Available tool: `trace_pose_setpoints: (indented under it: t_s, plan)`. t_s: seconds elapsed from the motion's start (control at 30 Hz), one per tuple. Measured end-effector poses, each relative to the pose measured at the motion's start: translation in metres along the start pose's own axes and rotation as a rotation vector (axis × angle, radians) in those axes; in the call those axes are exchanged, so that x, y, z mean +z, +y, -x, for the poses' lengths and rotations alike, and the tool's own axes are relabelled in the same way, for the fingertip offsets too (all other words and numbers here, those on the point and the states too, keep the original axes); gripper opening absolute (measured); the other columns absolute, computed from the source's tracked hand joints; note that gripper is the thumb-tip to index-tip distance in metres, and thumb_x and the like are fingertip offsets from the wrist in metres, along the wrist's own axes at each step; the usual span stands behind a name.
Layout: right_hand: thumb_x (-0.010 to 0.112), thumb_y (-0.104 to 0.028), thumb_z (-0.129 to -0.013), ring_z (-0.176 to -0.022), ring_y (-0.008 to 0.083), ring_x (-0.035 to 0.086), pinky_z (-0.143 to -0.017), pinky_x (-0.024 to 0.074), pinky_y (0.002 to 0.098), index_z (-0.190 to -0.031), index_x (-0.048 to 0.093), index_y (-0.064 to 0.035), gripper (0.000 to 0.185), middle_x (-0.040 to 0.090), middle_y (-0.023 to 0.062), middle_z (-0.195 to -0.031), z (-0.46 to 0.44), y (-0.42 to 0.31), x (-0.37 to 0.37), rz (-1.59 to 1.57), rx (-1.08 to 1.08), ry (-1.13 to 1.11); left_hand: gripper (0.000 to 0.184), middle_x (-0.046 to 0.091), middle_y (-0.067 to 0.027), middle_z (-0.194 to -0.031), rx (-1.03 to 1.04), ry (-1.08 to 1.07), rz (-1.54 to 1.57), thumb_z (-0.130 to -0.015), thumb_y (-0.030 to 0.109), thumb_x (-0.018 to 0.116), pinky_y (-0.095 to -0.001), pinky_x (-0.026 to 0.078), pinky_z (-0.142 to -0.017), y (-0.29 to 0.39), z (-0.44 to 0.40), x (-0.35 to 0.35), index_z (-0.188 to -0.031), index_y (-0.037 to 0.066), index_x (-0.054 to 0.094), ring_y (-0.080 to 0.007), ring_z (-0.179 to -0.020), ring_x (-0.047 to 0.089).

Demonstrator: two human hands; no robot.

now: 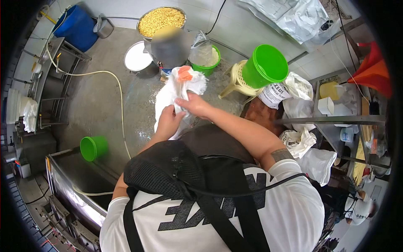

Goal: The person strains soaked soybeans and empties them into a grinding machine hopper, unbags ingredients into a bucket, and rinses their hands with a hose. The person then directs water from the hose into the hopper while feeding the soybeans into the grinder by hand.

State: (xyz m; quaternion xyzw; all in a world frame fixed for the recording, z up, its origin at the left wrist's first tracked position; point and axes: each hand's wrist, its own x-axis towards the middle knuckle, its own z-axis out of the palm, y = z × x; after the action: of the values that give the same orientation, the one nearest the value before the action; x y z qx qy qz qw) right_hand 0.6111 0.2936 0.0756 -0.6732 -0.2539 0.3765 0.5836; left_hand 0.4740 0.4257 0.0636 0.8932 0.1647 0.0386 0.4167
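Note:
Both hands are on a white sack-like cloth [164,97] with an orange patch and a frayed edge, hanging in front of me. My left hand [169,122] is closed on its lower part. Closed higher up and to the right, my right hand [196,106] grips the gathered material. Just beyond the cloth stands a grey drum-shaped machine [171,52] with a blurred yellow top. A pot of white contents [139,57] is on its left. To its right, a clear plastic bag [201,52] sits in a green tub [214,63].
Behind the machine is a large pot of yellow kernels [161,21]. A green bucket [265,65] rests on a cream stool [236,80] at right, near a flour sack [275,95]. A hose [119,90] crosses the floor at left, near another green bucket [93,148].

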Motion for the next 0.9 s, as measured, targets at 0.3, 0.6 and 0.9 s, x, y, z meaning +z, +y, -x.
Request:
trace_pose_setpoints:
  t_s: [0.3, 0.6, 0.9]
  plan:
    - [0.071, -0.027, -0.096, -0.088, 0.0159, 0.067, -0.077, 0.0554, 0.0339, -0.122, 0.070, 0.0012, 0.038, 0.074, 0.0084, -0.104, -0.030, 0.103, -0.110, 0.377, 0.064, 0.089, 0.030, 0.065, -0.0240, -0.125, -0.629, 0.188, 1.530, -0.105, 0.005, 0.041, -0.0587, 0.053, -0.105, -0.155, -0.032, -0.059, -0.130, -0.002, 0.054, -0.0425, -0.115, 0.067]
    - [0.080, -0.037, -0.089, -0.094, 0.0219, 0.070, -0.081, 0.0551, 0.0363, -0.120, 0.069, -0.0005, 0.049, 0.074, 0.0152, -0.108, 0.020, -0.011, -0.150, 0.149, 0.189, 0.387, 0.043, 0.068, -0.0204, -0.124, -0.446, 0.407, 0.859, -0.104, 0.029, 0.062, -0.0492, 0.058, -0.094, -0.106, -0.067, -0.059, -0.130, -0.004, 0.057, -0.0337, -0.108, 0.070]
    - [0.077, -0.027, -0.083, -0.146, 0.0485, 0.038, -0.117, 0.0256, 0.0699, -0.165, 0.021, -0.0114, 0.100, 0.016, 0.0206, -0.170, 0.038, -0.047, -0.064, 1.552, -0.317, 0.426, 0.045, 0.071, -0.0165, -0.121, -0.747, -0.469, 1.274, -0.106, 0.032, 0.059, -0.0476, 0.058, -0.092, 0.000, -0.037, -0.008, -0.133, -0.004, 0.059, -0.0287, -0.103, 0.072]
